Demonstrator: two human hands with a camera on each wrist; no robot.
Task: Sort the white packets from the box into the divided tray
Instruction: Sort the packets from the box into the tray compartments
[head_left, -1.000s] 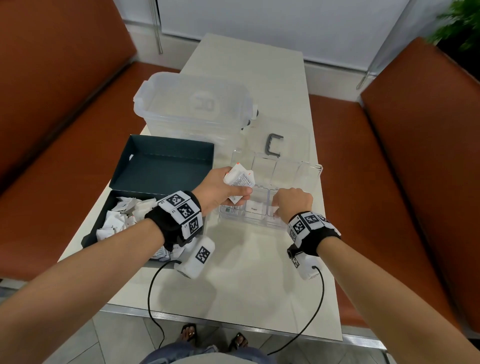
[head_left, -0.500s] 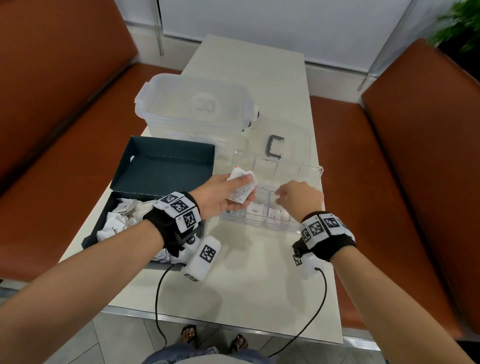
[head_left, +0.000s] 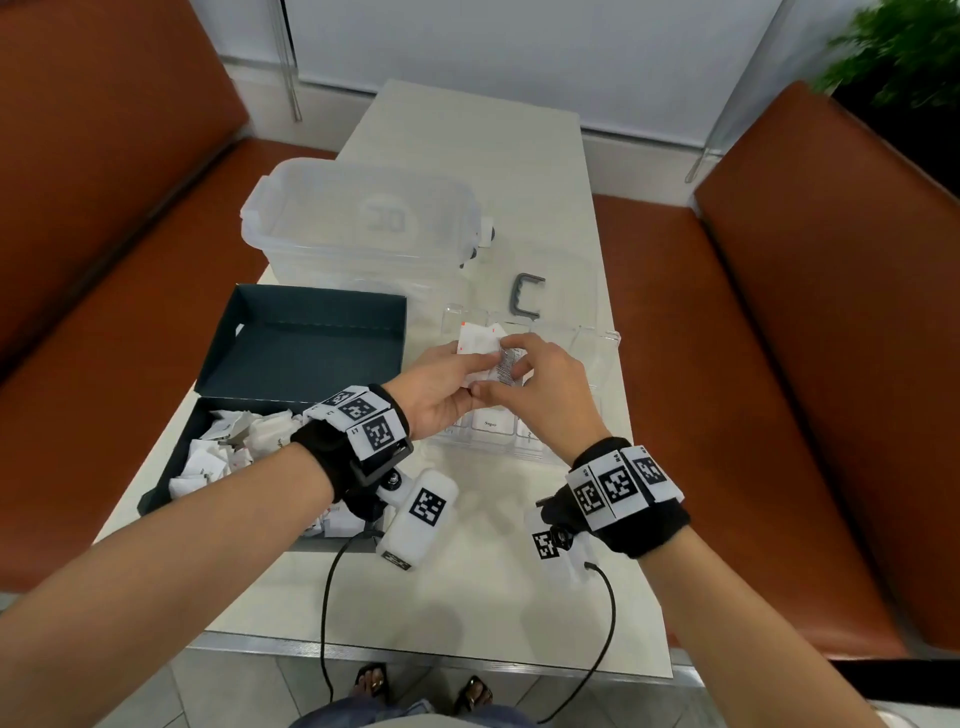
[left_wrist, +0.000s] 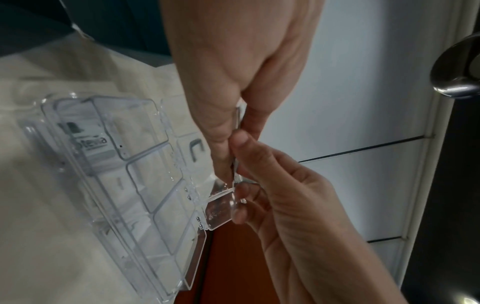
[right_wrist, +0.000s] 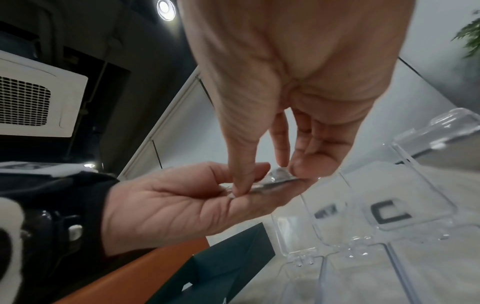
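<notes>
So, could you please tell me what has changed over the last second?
The right hand rose out of the clear divided tray and moved left to pinch the white packets gripped by the left hand. The dark box and tray stayed put.

— Where does the head view look from?
— High up, facing down at the clear plastic divided tray (head_left: 597, 340).
— And the wrists?
— Both close in, sharing that tray (left_wrist: 145, 162) (right_wrist: 389, 205).
</notes>
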